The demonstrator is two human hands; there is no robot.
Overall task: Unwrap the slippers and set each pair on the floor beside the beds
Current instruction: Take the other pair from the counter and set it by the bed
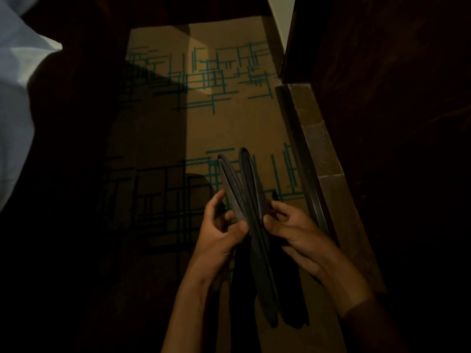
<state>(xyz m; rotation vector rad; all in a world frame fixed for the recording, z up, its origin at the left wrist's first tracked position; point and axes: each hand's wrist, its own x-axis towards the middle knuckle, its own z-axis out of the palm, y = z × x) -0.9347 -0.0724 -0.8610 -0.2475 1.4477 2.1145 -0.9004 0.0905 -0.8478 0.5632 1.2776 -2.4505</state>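
Slippers: I hold a pair of dark, flat slippers (244, 200) edge-on in front of me, above the carpet. Their far ends splay apart in a narrow V and their near ends run down together between my wrists, into shadow. I cannot tell whether any wrapping is on them.

My left hand: my left hand (221, 230) holds the left slipper, thumb pressed on its near face and fingers curled round its left side. The index finger stands a little free of the sole, pointing far.

My right hand: my right hand (290, 230) pinches the right slipper, thumb on the near face and fingers bent round the right edge.

Where they are: in the near middle of the view, over the lower band of the teal pattern, just left of the tiled strip.

Floor: a tan carpet (229, 123) with teal crossed lines runs from near to far. A bright patch falls on its far part; the left half lies in shadow.

Right side: a strip of brown tiles (318, 138) with a dark rail along its left edge borders the carpet. Past it stands dark wood furniture (395, 72), too dim to make out.

Left side: white bedding (15, 72) shows at the far left, with a dark shape against it that I cannot identify.

Far end: a pale wall edge (283, 19) rises at the far right of the carpet.
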